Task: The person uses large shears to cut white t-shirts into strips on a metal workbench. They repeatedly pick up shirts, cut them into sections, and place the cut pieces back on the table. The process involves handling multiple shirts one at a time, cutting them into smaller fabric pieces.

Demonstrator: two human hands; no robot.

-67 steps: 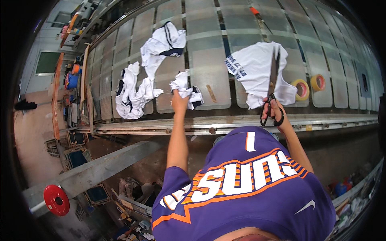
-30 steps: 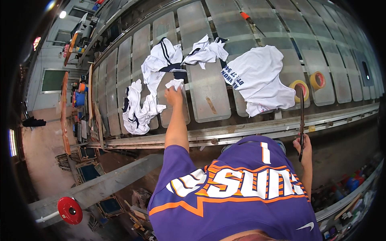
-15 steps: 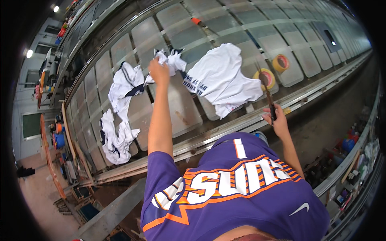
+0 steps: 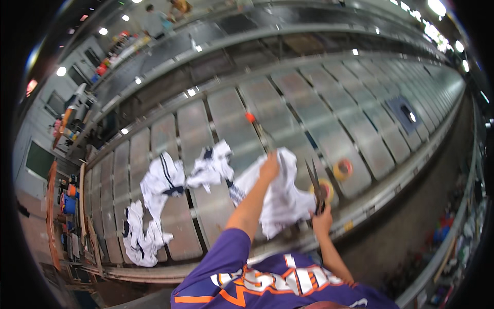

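A white sleeveless shirt (image 4: 286, 193) with dark lettering lies on the table's metal plates, partly behind my left forearm. My left hand (image 4: 269, 167) is closed on its upper part, and folds run down from there; motion blurs the fingers. Long dark scissors (image 4: 315, 183) are held in my right hand (image 4: 322, 221), blades pointing up and away, beside the shirt's right edge. Left of the shirt lies a small crumpled white and navy cloth piece (image 4: 212, 166). Farther left are a white cloth with dark stripes (image 4: 162, 177) and another crumpled white cloth (image 4: 144, 237).
Two tape rolls, one yellow (image 4: 341, 169) and one paler (image 4: 326, 191), sit right of the shirt. An orange-handled tool (image 4: 250, 118) lies farther back. A dark flat panel (image 4: 403, 114) rests far right. A metal rail (image 4: 370, 211) edges the near side. People stand in the background.
My left hand has moved right from the small cloth piece onto the white shirt, whose shape has shifted. The scissors stay in my right hand. The view has tilted up, showing more background.
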